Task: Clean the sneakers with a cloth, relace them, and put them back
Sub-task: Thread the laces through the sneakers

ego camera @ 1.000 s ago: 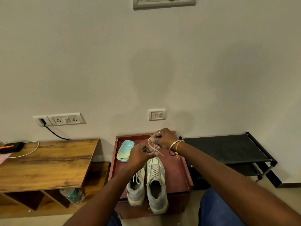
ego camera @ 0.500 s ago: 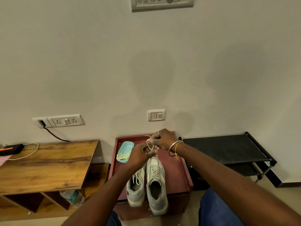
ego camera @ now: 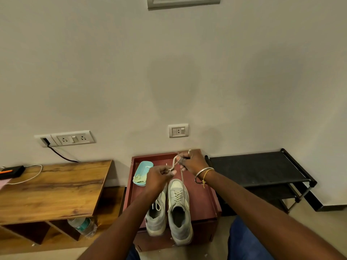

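Your left hand (ego camera: pixel 158 175) and right hand (ego camera: pixel 191 162) each pinch the lace (ego camera: pixel 174 163) above the right sneaker (ego camera: pixel 178 209), beside the left sneaker (ego camera: pixel 156 216).

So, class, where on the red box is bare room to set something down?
Bare: the red box strip between the sneaker being tied and the right rim. Crowded: the left side, with blue tray, second sneaker, and left hand and right hand holding the lace.

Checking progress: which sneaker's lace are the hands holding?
The sneaker nearer the black rack: its lace runs to the left hand and right hand; the other sneaker's lace lies loose.
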